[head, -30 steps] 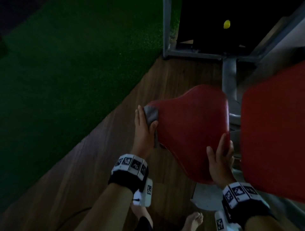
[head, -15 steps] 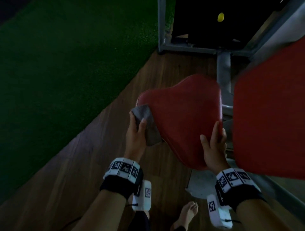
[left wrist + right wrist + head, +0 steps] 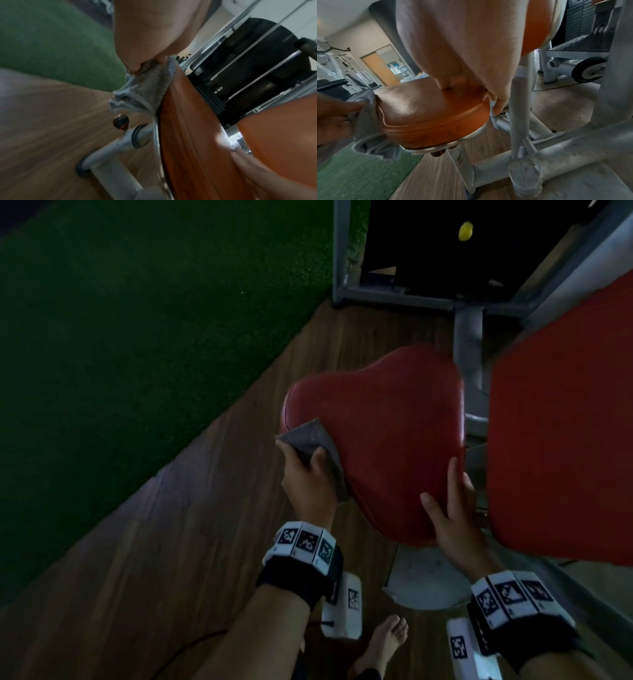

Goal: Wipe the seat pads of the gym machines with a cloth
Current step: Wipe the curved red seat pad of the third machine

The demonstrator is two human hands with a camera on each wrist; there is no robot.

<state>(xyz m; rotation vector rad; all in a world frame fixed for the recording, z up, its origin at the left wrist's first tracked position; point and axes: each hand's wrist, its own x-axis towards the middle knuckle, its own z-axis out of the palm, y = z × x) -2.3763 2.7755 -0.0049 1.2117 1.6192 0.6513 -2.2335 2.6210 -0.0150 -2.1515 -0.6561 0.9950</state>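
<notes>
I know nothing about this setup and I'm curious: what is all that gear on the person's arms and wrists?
Both forearms are bare, with no sleeves. Each wrist wears a black band topped by white tiles printed with black square codes. A small white box, also coded, hangs under each wrist; a dark cable leaves the left one.

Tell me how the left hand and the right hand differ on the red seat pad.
The left hand grips a grey cloth; the right hand holds no cloth. The left hand is at the seat pad's left edge; the right hand holds its right rim, thumb on top. Both touch the same pad.
</notes>
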